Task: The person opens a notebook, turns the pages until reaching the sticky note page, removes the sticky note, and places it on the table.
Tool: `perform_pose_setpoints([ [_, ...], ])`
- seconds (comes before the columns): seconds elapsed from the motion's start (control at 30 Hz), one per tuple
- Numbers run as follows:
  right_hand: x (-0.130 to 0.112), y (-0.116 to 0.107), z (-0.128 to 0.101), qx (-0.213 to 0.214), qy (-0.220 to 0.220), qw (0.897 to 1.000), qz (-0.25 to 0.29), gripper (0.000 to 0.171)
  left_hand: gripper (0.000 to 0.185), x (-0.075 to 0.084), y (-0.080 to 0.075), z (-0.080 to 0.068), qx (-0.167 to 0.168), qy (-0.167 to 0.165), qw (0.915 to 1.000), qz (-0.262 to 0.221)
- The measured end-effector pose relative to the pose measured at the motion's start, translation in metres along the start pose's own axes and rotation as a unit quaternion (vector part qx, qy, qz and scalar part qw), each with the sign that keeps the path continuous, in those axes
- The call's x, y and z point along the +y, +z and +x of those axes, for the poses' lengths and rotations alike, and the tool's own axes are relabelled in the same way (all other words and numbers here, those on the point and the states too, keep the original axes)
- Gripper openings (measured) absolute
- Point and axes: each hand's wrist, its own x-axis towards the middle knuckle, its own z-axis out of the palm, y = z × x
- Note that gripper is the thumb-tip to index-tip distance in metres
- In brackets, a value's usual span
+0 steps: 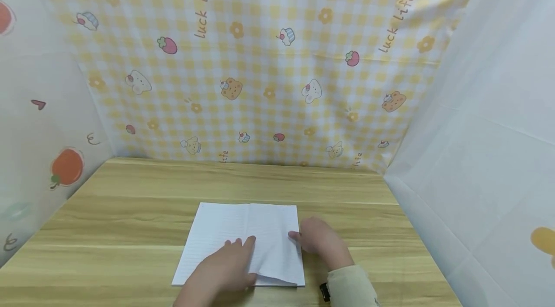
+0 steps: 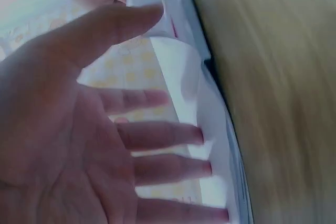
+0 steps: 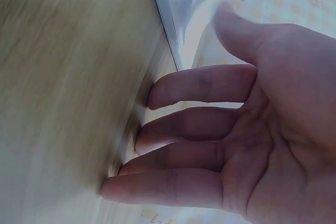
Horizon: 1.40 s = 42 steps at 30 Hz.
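An open lined notebook [image 1: 243, 230] lies flat on the wooden table [image 1: 130, 210], near its front edge. My left hand [image 1: 230, 261] rests on the lower middle of it with straight fingers. In the left wrist view the fingers [image 2: 163, 135] lie against a white page [image 2: 184, 72] that curls up beside them. My right hand [image 1: 318, 242] sits just right of the notebook. Its thumb touches the notebook's right edge, and in the right wrist view its fingertips [image 3: 131, 145] rest on the table. Neither hand grips anything.
A yellow checked cloth with cartoon prints [image 1: 269, 66] hangs behind the table. A pale sheet with fruit prints [image 1: 47, 153] closes the left side and a plain white sheet [image 1: 477, 153] the right. Bare wood surrounds the notebook.
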Motion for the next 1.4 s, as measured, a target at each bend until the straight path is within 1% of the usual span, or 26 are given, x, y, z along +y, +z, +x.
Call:
perform_pose_setpoints([
  [0.13, 0.001, 0.002, 0.0, 0.002, -0.001, 1.0, -0.005, 0.047, 0.077, -0.002, -0.003, -0.005, -0.003, 0.018, 0.9991, -0.039],
  [0.17, 0.001, 0.003, 0.0, 0.005, -0.005, 1.0, -0.007, 0.046, 0.077, -0.002, -0.004, -0.007, 0.001, 0.021, 0.9988, -0.044],
  [0.23, 0.001, 0.004, 0.001, 0.01, -0.015, 1.0, -0.016, 0.046, 0.075, 0.001, -0.006, -0.01, 0.023, 0.031, 0.9983, -0.043],
  [0.3, 0.001, 0.004, 0.001, 0.015, -0.026, 0.999, -0.02, 0.043, 0.076, 0.005, -0.008, -0.012, 0.058, 0.042, 0.9974, -0.011],
  [0.33, 0.001, 0.004, 0.001, 0.016, -0.03, 0.999, -0.018, 0.042, 0.079, 0.008, -0.009, -0.013, 0.08, 0.049, 0.9956, 0.012],
  [0.37, 0.001, 0.004, 0.001, 0.018, -0.033, 0.999, -0.017, 0.04, 0.08, 0.01, -0.01, -0.014, 0.106, 0.059, 0.9918, 0.043],
  [0.4, 0.0, 0.004, 0.001, 0.018, -0.035, 0.999, -0.016, 0.039, 0.083, 0.011, -0.011, -0.015, 0.131, 0.071, 0.9856, 0.081],
  [0.43, 0.001, 0.004, 0.0, 0.019, -0.035, 0.999, -0.015, 0.038, 0.086, 0.013, -0.011, -0.015, 0.155, 0.082, 0.9763, 0.127],
  [0.47, 0.001, 0.004, 0.0, 0.018, -0.034, 0.999, -0.013, 0.037, 0.088, 0.014, -0.011, -0.016, 0.176, 0.093, 0.9642, 0.175],
  [0.5, 0.001, 0.004, 0.0, 0.016, -0.031, 0.999, -0.01, 0.038, 0.088, 0.014, -0.011, -0.017, 0.196, 0.103, 0.9499, 0.221],
  [0.53, 0.001, 0.004, 0.0, 0.016, -0.028, 0.999, -0.011, 0.038, 0.084, 0.014, -0.01, -0.018, 0.212, 0.108, 0.936, 0.259],
  [0.57, 0.001, 0.004, 0.0, 0.014, -0.026, 1.0, -0.011, 0.039, 0.073, 0.014, -0.009, -0.019, 0.223, 0.11, 0.9233, 0.292],
  [0.6, 0.0, 0.004, 0.0, 0.012, -0.023, 1.0, -0.013, 0.039, 0.063, 0.014, -0.007, -0.02, 0.227, 0.107, 0.9154, 0.315],
  [0.63, 0.0, 0.004, 0.0, 0.012, -0.022, 1.0, -0.014, 0.039, 0.05, 0.014, -0.006, -0.021, 0.224, 0.096, 0.9134, 0.326],
  [0.67, 0.0, 0.004, 0.001, 0.011, -0.021, 1.0, -0.016, 0.039, 0.035, 0.013, -0.004, -0.022, 0.216, 0.081, 0.9166, 0.327],
  [0.7, 0.0, 0.004, 0.001, 0.011, -0.02, 1.0, -0.016, 0.039, 0.023, 0.013, -0.002, -0.023, 0.201, 0.06, 0.9234, 0.321],
  [0.73, 0.0, 0.004, 0.001, 0.011, -0.02, 1.0, -0.016, 0.039, 0.016, 0.012, 0.0, -0.023, 0.18, 0.037, 0.9325, 0.311],
  [0.8, -0.001, 0.004, 0.0, 0.01, -0.02, 1.0, -0.017, 0.038, 0.012, 0.01, 0.003, -0.022, 0.143, -0.001, 0.9462, 0.29],
  [0.83, -0.001, 0.004, 0.0, 0.01, -0.019, 1.0, -0.018, 0.038, 0.013, 0.009, 0.004, -0.021, 0.125, -0.015, 0.9517, 0.28],
  [0.9, -0.002, 0.003, 0.0, 0.008, -0.017, 1.0, -0.018, 0.037, 0.023, 0.006, 0.006, -0.018, 0.096, -0.031, 0.9637, 0.247],
  [1.0, -0.003, 0.002, 0.0, 0.006, -0.013, 1.0, -0.019, 0.037, 0.04, 0.0, 0.006, -0.014, 0.07, -0.03, 0.9798, 0.185],
  [1.07, -0.003, 0.001, 0.0, 0.004, -0.01, 1.0, -0.019, 0.038, 0.05, -0.005, 0.004, -0.01, 0.049, -0.028, 0.9885, 0.14],
  [1.13, -0.003, 0.001, 0.0, 0.004, -0.009, 1.0, -0.017, 0.039, 0.057, -0.009, -0.001, -0.005, 0.033, -0.026, 0.9931, 0.11],
  [1.2, -0.003, 0.0, 0.0, 0.002, -0.009, 1.0, -0.015, 0.041, 0.057, -0.013, -0.005, 0.0, 0.023, -0.027, 0.9955, 0.088],
  [1.3, -0.002, 0.001, 0.0, 0.002, -0.012, 1.0, -0.014, 0.043, 0.056, -0.018, -0.01, 0.005, 0.014, -0.037, 0.9978, 0.052],
  [1.4, -0.002, 0.0, 0.0, 0.003, -0.013, 1.0, -0.016, 0.044, 0.059, -0.02, -0.012, 0.008, 0.006, -0.044, 0.9985, 0.031],
])
